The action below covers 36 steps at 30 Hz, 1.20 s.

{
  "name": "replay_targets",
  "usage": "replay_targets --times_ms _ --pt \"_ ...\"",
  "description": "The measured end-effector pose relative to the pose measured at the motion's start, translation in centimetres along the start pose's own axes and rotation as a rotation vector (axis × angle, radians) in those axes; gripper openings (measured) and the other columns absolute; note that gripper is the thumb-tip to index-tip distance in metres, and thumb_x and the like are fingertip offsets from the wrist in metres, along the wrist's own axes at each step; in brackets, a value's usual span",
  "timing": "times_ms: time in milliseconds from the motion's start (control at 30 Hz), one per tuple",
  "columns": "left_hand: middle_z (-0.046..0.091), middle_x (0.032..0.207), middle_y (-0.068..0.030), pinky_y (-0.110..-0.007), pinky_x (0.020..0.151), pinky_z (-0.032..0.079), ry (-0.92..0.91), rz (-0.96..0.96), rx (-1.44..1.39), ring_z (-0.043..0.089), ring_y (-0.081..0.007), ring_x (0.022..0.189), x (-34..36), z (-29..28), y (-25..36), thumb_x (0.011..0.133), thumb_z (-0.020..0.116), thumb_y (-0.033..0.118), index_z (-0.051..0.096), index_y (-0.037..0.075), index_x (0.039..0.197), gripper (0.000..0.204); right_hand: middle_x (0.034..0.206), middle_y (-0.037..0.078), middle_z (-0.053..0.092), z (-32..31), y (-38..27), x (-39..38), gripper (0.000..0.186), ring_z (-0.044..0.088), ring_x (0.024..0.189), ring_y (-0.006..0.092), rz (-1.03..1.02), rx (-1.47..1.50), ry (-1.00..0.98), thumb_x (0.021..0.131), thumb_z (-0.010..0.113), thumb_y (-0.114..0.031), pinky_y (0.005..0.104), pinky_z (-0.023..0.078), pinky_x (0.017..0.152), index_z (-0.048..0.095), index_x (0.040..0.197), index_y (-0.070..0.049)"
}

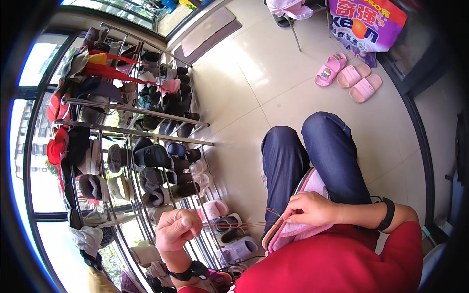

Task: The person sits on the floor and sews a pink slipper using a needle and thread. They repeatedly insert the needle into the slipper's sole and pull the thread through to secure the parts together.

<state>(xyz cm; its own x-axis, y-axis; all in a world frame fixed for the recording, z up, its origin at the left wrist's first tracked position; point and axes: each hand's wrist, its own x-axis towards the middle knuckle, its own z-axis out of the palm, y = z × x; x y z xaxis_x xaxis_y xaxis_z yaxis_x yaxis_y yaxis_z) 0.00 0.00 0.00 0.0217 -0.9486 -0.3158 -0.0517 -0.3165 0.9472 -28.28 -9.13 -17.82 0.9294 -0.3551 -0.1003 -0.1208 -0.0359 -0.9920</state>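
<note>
the right hand (312,209) pinches a soft pink slipper (298,222) on the lap, fingers clamped on its orange-edged sole. a thin reddish thread (234,224) runs taut from the slipper toward 9 o'clock to the left hand (177,229), whose fingers are closed together on it. each wrist wears one dark band. at 1 o'clock three pink slippers (349,75) lie on the glossy tiled floor (254,88), near a purple bag (364,22). a metal rack (141,146) of thin rods, packed with fuzzy and dark shoes, fills the 9 to 11 o'clock side, close beside the left hand; the floor ahead of the knees lies open.
</note>
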Motion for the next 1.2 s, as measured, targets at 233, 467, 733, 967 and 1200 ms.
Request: replay_targets --times_ms 233,467,733,967,1200 --pt "0.059 0.075 -0.0232 -0.022 0.036 0.025 -0.016 0.003 -0.284 0.028 -0.0072 0.037 2.4 -0.5 -1.4 0.097 0.045 0.023 0.053 -0.002 0.074 0.035 0.076 0.005 0.059 1.4 0.5 -0.2 0.013 0.056 0.076 0.0210 -0.150 -0.114 0.197 0.082 0.069 -0.019 0.0341 0.045 0.070 0.067 0.085 -0.006" --pt "0.054 0.069 -0.0207 -0.021 0.033 0.026 -0.046 0.062 -0.268 0.029 -0.0079 0.035 2.6 -0.1 -1.5 0.097 0.044 0.021 0.050 -0.002 0.069 0.037 0.084 0.006 0.061 0.3 -0.2 0.4 0.019 0.057 0.083 0.0188 -0.069 0.111 0.000 0.088 0.065 -0.022 0.0319 0.047 0.075 0.064 0.088 -0.004" --pt "0.059 0.086 -0.0190 -0.020 0.048 0.035 -0.219 0.006 -0.282 0.040 -0.0082 0.052 4.2 2.3 -3.3 0.098 0.047 0.020 0.060 -0.002 0.074 0.035 0.085 0.002 0.061 -5.7 -6.4 -0.5 0.019 0.055 0.080 0.0075 -0.134 0.494 -0.147 0.092 0.063 -0.020 0.0240 0.046 0.072 0.061 0.091 -0.001" --pt "0.060 0.122 -0.0120 -0.029 0.072 0.050 -0.422 -0.071 0.308 0.060 -0.0185 0.095 7.4 6.8 -7.0 0.099 0.047 0.028 0.058 0.001 0.122 0.037 0.079 0.001 0.064 -12.0 -11.5 -6.2 0.012 0.058 0.073 0.0145 -0.074 0.300 -0.446 0.085 0.071 -0.017 0.0277 0.043 0.070 0.066 0.081 -0.008" --pt "0.065 0.100 -0.0173 -0.037 0.073 0.050 -0.638 -0.189 0.545 0.064 -0.0353 0.083 4.5 6.0 -11.4 0.099 0.046 0.028 0.062 0.000 0.109 0.034 0.077 -0.001 0.063 -12.8 -11.4 -10.3 0.013 0.057 0.071 0.0154 0.131 0.186 -0.475 0.084 0.071 -0.021 0.0279 0.042 0.065 0.065 0.079 -0.010"
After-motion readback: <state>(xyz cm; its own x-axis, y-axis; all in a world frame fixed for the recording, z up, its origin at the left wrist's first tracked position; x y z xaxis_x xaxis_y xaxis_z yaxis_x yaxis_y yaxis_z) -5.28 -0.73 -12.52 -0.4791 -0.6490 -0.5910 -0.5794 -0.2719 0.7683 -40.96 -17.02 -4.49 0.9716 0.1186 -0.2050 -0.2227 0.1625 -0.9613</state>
